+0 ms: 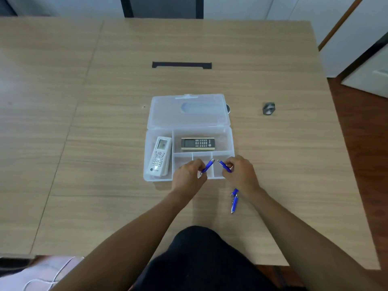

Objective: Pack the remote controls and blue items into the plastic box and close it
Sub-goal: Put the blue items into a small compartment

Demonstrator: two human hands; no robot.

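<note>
2 remotes (160, 156) seen in open box (231, 141), 1 blue item (207, 166) pinched by L hand (188, 175), 1 by R hand (239, 171), 2 more left on table (126, 101)

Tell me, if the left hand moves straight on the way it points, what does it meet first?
Probably the blue item held by the right hand: the left hand points its own blue item up-right toward it. Depth is unclear.

Office-like room; long wood-laminate table (126, 80) with black cable slot (181, 65); white walls.
</note>
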